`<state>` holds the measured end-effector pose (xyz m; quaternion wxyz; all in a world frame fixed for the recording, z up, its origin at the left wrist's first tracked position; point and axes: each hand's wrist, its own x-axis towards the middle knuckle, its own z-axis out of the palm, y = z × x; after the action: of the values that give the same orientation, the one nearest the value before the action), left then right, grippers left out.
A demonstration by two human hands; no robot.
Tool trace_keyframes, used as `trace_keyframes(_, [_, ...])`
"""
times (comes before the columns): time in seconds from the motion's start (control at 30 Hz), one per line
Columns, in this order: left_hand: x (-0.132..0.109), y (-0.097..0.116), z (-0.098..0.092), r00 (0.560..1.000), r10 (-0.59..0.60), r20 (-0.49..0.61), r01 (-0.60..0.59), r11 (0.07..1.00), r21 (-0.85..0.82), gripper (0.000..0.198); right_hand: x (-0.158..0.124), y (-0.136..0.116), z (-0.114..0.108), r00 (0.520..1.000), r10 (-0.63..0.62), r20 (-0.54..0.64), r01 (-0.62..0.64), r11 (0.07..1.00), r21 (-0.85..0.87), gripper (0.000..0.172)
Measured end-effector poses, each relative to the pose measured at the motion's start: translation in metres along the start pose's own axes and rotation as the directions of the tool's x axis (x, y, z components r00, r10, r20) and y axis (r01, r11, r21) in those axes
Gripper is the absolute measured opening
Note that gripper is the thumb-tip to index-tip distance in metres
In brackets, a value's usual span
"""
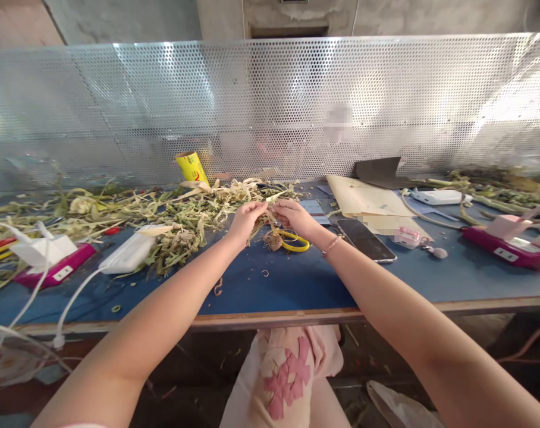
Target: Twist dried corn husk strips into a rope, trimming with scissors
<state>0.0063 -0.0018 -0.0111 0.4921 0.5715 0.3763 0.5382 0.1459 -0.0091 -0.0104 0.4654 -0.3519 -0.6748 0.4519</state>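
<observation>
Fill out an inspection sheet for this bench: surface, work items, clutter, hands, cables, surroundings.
Surface: blue tabletop, dotted with small plant scraps.
Job's things: dried stalk with a root clump hanging below it; yellow-handled scissors under the right hand.
Clutter: heap of cut leaves, phone, yellow roll, pink device, paper sheets.
Hands: left hand and right hand both pinch the stalk.
Cables: white cable runs from a white box over the front edge.
Surroundings: perforated metal screen behind the bench.

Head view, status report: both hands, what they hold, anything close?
Left hand and right hand both pinched on one plant stalk. Yellow scissors on blue table under right hand. Leaf trimmings piled left, phone right.
</observation>
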Motion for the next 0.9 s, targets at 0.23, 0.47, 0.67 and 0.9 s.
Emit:
trace_keyframes(0.23, [0.002,-0.005,-0.003,0.990,0.141,0.000,-0.136,0.953,0.270,0.012,0.000,0.005,0.001,0.990,-0.140,-0.007,0.130,0.936,-0.327,0.023])
trace_keyframes(0.47, [0.001,-0.002,-0.002,0.976,0.212,-0.042,-0.181,0.909,0.376,0.008,0.000,0.007,0.003,0.970,-0.243,0.015,0.219,0.847,-0.485,0.025])
trace_keyframes(0.67, [0.010,-0.016,-0.001,0.969,0.186,-0.165,-0.132,0.947,0.292,0.014,0.001,0.010,0.007,0.952,-0.306,0.013,0.270,0.821,-0.502,0.026])
trace_keyframes(0.9, [0.014,-0.023,0.005,0.945,0.177,-0.273,-0.130,0.974,0.184,0.011,0.001,0.007,0.011,0.940,-0.341,0.025,0.305,0.804,-0.510,0.024])
